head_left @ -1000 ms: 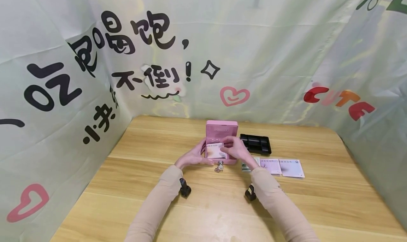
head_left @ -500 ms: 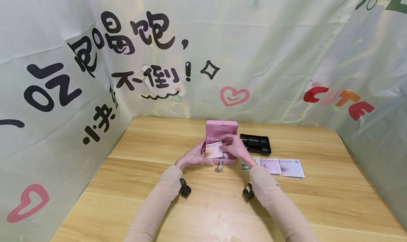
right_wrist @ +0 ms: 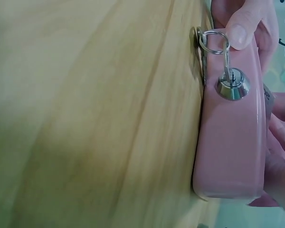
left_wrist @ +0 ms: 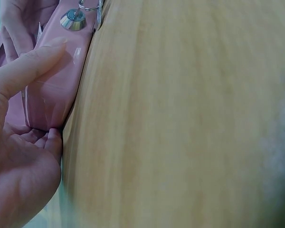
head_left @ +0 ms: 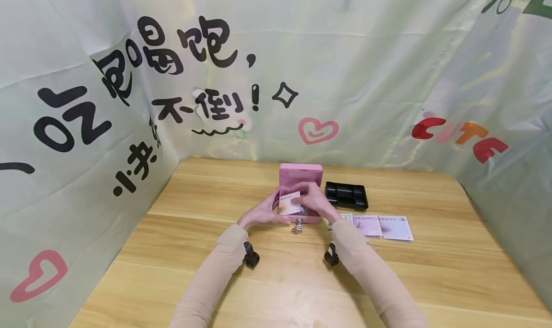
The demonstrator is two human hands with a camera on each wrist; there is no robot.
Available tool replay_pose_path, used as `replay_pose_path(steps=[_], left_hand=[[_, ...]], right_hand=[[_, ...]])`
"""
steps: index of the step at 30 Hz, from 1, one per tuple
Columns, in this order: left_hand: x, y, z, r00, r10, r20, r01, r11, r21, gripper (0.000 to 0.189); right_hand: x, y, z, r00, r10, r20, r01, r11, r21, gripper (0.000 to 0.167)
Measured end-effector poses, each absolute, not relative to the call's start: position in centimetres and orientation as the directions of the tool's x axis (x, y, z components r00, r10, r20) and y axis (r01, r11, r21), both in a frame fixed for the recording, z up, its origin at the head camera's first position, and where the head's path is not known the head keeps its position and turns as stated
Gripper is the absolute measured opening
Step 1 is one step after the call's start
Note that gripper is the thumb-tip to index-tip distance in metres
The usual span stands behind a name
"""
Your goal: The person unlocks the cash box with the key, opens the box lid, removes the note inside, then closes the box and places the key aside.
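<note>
A small pink cash box (head_left: 300, 172) stands on the table with its lid raised. My left hand (head_left: 260, 214) grips its left front corner; in the left wrist view the thumb (left_wrist: 35, 61) lies along the front wall and the other fingers bend around the side. Inside the box is a stack of pinkish-orange banknotes (head_left: 288, 204), slightly tilted. My right hand (head_left: 316, 199) reaches into the box and pinches these notes at their right edge; its fingertips are partly hidden. A key (right_wrist: 226, 61) on a ring sits in the lock (right_wrist: 232, 85) on the front wall.
A black compartment tray (head_left: 346, 195) lies right of the box. Along the table in front of it are a green note (head_left: 347, 217), purple notes (head_left: 367, 225) and bluish notes (head_left: 396, 228), side by side. A printed cloth backdrop (head_left: 371, 79) surrounds the wooden table (head_left: 284, 280).
The notes in the box have shifted slightly left and tilted. My right hand's wrist and forearm have swung a little left, covering more of the green note. The left hand keeps its place.
</note>
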State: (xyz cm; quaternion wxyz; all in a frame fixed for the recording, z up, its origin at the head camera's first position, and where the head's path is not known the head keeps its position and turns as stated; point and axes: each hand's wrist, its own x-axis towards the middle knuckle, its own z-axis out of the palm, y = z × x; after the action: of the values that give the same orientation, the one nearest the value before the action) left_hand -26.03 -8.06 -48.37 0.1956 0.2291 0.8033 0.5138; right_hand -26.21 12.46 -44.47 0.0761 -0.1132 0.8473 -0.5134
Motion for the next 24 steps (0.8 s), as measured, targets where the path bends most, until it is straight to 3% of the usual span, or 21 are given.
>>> replay_pose_path(steps=[24], left_hand=[[-26.02, -8.17, -48.47, -0.823, 0.562, -0.083, 0.164, 0.374, 0.913, 0.118]], right_hand=[[-26.68, 12.16, -45.39, -0.967, -0.250, -0.055, -0.068, 0.459, -0.886, 0.036]])
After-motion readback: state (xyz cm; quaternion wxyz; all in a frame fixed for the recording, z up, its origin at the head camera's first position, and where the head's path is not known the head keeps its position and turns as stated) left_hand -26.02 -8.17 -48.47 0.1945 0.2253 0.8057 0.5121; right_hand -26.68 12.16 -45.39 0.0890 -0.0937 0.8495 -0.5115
